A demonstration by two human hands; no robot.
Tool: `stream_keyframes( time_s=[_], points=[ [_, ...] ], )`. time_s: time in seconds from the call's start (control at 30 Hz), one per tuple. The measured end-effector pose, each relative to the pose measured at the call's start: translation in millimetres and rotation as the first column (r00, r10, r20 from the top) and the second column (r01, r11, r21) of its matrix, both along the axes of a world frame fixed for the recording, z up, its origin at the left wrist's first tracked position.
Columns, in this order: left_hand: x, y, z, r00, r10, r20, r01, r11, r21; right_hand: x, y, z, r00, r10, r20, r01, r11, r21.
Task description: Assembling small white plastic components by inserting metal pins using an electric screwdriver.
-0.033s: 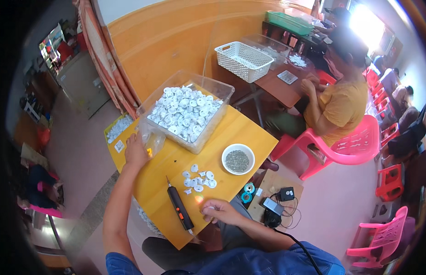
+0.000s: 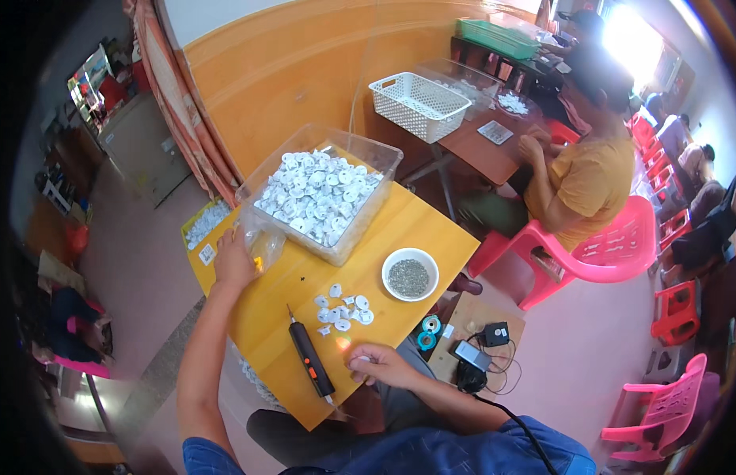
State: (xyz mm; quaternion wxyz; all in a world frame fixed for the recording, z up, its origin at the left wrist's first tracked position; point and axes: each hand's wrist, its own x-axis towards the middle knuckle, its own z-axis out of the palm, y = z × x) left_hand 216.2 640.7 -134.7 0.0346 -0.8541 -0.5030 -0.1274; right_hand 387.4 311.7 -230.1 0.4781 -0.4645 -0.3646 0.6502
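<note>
White part (image 2: 363, 359) pinched by right hand (image 2: 377, 366); whether clear bag (image 2: 267, 239) is gripped by left hand (image 2: 235, 260) cannot be told. Screwdriver (image 2: 309, 356), laid near table edge (image 2: 308, 417), might be knocked off by careless sweep.

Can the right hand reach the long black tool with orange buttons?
Probably yes: the bare right hand is close beside the long black tool with orange buttons, and only yellow wooden tabletop shows between them.
</note>
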Motion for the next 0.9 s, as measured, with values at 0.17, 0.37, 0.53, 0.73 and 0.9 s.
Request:
stream_keyframes(
  time_s=[0.17,0.37,0.53,0.73,0.9],
  points=[
    [26.5,-16.3,53.9,0.922,-0.370,0.111,0.334,0.909,0.250,-7.5,3.9,-1.4,1.000,-0.020,0.013,0.020,1.000,0.011],
    [120.2,-75.2,64.6,0.895,-0.411,0.175,0.415,0.910,0.015,-1.9,0.0,1.3,0.999,-0.046,0.024,0.046,0.999,-0.010],
    [149.1,-91.3,62.0,0.917,-0.398,-0.029,0.391,0.910,-0.141,-1.6,0.8,-3.0,1.000,-0.028,0.000,0.028,0.999,0.042],
    [139.2,-84.7,41.8,0.890,-0.455,0.036,0.456,0.882,-0.116,1.3,-0.7,1.5,0.999,-0.026,-0.040,0.029,0.998,0.056],
    [95.7,-80.6,42.4,0.876,-0.480,0.034,0.481,0.872,-0.092,1.6,-1.0,-6.2,0.996,-0.021,-0.087,0.029,0.995,0.096]
  ],
)
